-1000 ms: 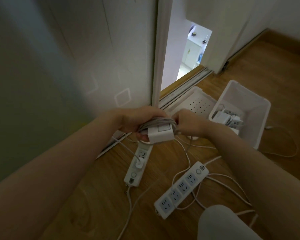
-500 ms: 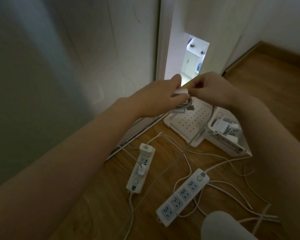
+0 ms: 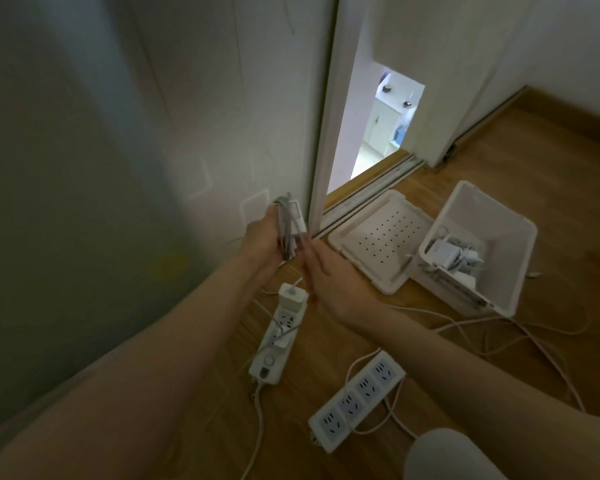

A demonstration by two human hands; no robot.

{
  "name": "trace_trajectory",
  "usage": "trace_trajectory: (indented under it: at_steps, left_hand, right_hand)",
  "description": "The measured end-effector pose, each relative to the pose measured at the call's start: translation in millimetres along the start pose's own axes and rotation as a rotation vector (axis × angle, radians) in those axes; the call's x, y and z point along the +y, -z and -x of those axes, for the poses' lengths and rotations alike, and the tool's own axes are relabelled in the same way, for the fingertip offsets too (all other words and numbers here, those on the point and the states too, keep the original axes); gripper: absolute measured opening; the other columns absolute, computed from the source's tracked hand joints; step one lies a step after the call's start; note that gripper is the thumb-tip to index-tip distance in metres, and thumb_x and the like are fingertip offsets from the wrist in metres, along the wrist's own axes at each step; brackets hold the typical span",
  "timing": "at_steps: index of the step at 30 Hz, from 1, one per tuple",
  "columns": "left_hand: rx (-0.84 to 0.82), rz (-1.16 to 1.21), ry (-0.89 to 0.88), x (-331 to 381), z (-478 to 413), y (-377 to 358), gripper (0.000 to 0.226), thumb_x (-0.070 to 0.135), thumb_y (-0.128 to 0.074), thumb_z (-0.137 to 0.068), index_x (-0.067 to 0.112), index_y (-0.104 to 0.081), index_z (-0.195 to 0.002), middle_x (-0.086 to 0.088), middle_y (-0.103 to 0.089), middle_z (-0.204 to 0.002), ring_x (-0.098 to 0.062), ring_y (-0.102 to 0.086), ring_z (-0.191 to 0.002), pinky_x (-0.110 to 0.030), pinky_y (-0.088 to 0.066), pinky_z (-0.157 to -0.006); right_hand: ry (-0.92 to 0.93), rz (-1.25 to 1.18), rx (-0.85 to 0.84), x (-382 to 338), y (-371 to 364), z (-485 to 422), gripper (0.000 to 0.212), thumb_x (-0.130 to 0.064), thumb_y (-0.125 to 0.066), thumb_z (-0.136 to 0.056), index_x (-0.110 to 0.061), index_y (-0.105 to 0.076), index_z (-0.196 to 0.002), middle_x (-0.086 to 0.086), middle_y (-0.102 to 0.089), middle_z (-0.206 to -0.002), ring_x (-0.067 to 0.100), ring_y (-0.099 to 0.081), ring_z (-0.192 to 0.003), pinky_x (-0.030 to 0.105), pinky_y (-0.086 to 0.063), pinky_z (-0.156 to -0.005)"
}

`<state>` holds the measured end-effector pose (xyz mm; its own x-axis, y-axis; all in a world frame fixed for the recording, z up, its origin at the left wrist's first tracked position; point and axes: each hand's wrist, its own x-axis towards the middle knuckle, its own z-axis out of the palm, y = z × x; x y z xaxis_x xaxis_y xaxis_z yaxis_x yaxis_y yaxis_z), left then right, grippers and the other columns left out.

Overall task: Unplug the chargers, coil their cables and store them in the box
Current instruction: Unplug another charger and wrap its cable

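Two chargers (image 3: 292,298) sat plugged in the power strip (image 3: 270,362); several lay in the box (image 3: 492,216). Fingers of left hand (image 3: 264,237) gripped a coiled charger (image 3: 291,223) above the strip; right hand (image 3: 333,275) blurred, grasp unclear.

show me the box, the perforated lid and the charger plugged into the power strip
box (image 3: 489,216): head view, inner far wall.
perforated lid (image 3: 381,237): head view, middle of its dotted panel.
plugged-in charger (image 3: 293,298): head view, top face of its white body.
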<state>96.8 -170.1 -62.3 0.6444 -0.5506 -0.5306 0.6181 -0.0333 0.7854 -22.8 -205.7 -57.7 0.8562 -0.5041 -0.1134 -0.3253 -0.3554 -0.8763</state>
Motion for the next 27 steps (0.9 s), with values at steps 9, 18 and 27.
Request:
trace_trajectory:
  at_steps: [9, 18, 27]
  left_hand:
    - [-0.347, 0.545, 0.313, -8.2, 13.0, 11.7, 0.035, 0.026, -0.031, -0.097, 0.0, -0.054, -0.101, -0.015, -0.059, -0.071, -0.016, -0.053, -0.045, -0.017, -0.043, -0.038]
    - [-0.366, 0.511, 0.182, 1.3, 10.0, 19.5, 0.039, 0.031, -0.026, -0.097, 0.004, -0.054, -0.088, -0.008, -0.055, -0.061, -0.012, -0.044, -0.036, -0.013, -0.032, -0.03]
    - [-0.392, 0.409, -0.034, 32.7, 1.4, 17.3, 0.041, 0.028, -0.025, -0.095, 0.006, -0.055, -0.078, -0.006, -0.051, -0.055, -0.013, -0.04, -0.034, -0.013, -0.027, -0.03]
  right_hand:
    - [-0.098, 0.158, -0.271, 50.4, 9.8, 1.3, 0.042, -0.041, -0.036, -0.097, -0.021, -0.048, -0.062, -0.005, -0.054, -0.061, 0.012, -0.056, -0.059, 0.024, -0.048, -0.066]
    - [0.075, 0.391, -0.226, 14.6, 33.7, -31.3, 0.044, -0.035, -0.054, -0.091, -0.014, -0.048, -0.053, -0.003, -0.041, -0.048, 0.004, -0.036, -0.035, 0.012, -0.032, -0.042]
    - [0.161, 0.442, -0.094, -10.8, 38.1, -54.2, 0.045, -0.04, -0.058, -0.088, -0.009, -0.057, -0.055, -0.003, -0.042, -0.045, 0.006, -0.036, -0.038, 0.022, -0.037, -0.049]
